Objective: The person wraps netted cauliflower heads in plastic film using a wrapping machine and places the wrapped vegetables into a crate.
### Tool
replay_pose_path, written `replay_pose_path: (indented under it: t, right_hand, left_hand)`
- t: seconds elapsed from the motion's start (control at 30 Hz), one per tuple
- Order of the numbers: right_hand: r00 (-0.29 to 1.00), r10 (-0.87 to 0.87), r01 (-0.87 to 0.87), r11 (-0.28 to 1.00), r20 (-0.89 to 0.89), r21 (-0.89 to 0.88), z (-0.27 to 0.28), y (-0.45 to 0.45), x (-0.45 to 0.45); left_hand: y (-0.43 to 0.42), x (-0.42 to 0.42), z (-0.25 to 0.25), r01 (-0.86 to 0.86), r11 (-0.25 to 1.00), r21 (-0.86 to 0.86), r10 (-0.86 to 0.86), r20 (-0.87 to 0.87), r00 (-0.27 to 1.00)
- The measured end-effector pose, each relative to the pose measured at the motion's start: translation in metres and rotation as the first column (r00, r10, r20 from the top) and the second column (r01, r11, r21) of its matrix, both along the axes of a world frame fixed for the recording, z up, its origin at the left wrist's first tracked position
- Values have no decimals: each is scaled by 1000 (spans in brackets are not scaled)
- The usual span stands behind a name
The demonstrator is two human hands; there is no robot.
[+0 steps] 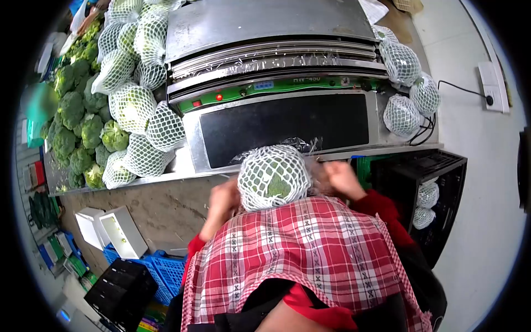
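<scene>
A head of broccoli in a white foam net (275, 178) sits between my hands, against the front edge of the wrapping machine and close to my apron. Clear plastic film (301, 145) shows crumpled behind it on the black plate. My left hand (222, 200) is closed at the broccoli's left side, gripping film. On the other side my right hand (341, 178) is also closed on film, with its fingertips smeared by motion. The film between hands and broccoli is faint and blurred.
The steel wrapping machine (265, 25) has a black plate (287, 122). Netted broccoli (133, 108) and bare broccoli (72, 110) pile up at left; more netted heads (402, 116) lie at right. Below are a black crate (451, 193), blue crates (166, 271) and a white foam box (124, 232).
</scene>
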State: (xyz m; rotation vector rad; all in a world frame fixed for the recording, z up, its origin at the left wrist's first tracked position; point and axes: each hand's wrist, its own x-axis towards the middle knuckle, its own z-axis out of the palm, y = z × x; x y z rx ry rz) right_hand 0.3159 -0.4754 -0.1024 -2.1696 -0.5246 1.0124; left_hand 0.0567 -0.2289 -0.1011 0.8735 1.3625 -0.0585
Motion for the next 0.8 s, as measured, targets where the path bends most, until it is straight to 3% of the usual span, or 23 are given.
replay_pose_path:
  t: [0.03, 0.07, 0.17, 0.27, 0.33, 0.4, 0.43, 0.47, 0.5, 0.53, 0.57, 0.6, 0.63, 0.67, 0.7, 0.73, 0.77, 0.8]
  right_hand:
    - [988, 152, -150, 986, -21, 68, -44, 1, -14]
    - [977, 171, -185, 977, -127, -109, -7, 38, -26]
    - [892, -7, 132, 961, -453, 245, -14, 71, -57]
    - [702, 142, 367, 768, -698, 526, 55, 110, -52]
    - [536, 332, 526, 588, -776, 615, 77, 123, -56]
    - [588, 485, 397, 525, -648, 753, 108, 136, -47]
    - [635, 547, 291, 485, -545, 825, 126, 138, -44]
    - [671, 592, 191, 443, -446, 876, 139, 140, -44]
    - [465, 676, 245, 523, -572, 817, 147, 136, -44]
    - [243, 691, 267, 627, -681, 732, 154, 132, -43]
    - [185, 700, 270, 638, -689, 721, 157, 134, -42]
    - [217, 705, 257, 626, -675, 736, 154, 136, -40]
    - [264, 708, 247, 607, -655, 756, 149, 134, -36]
    - [339, 710, 218, 579, -617, 786, 144, 131, -31]
    - [431, 711, 166, 543, -556, 823, 138, 125, -25]
    - [524, 699, 105, 515, -487, 851, 133, 116, -24]
    - [595, 681, 48, 500, -427, 864, 126, 107, -22]
    - [623, 624, 57, 566, -472, 822, 118, 92, -20]
  left_hand:
    - [-9, 13, -36, 146, 985, 92, -151, 48, 987]
    - [-20, 25, -67, 241, 950, 198, -263, 95, 960]
    - [-38, 52, -85, 297, 840, 453, -417, 191, 889]
    - [-31, 98, 13, 149, 568, 809, -584, 269, 766]
    - [-26, 126, 96, -175, 272, 946, -666, 316, 675]
    - [-23, 142, 160, -461, 127, 878, -673, 417, 610]
    - [-20, 148, 185, -554, 131, 822, -679, 481, 554]
    - [2, 147, 199, -513, -25, 858, -866, 238, 440]
    - [24, 146, 212, -505, -140, 852, -968, -11, 250]
    - [22, 150, 219, -368, 206, 907, -961, 257, 97]
    - [19, 154, 226, -220, 548, 807, -828, 561, -1]
    - [18, 156, 222, 46, 905, 424, -423, 906, -24]
    - [19, 173, 211, -146, 861, 488, -503, 859, -98]
    - [10, 190, 209, -160, 766, 622, -641, 759, -114]
    - [14, 190, 207, 275, 675, 685, -628, 729, -274]
    - [15, 186, 203, 628, 412, 660, -546, 731, -410]
    - [9, 171, 192, 735, 546, 403, -449, 881, -149]
    - [0, 146, 179, 756, 645, 112, -316, 940, 131]
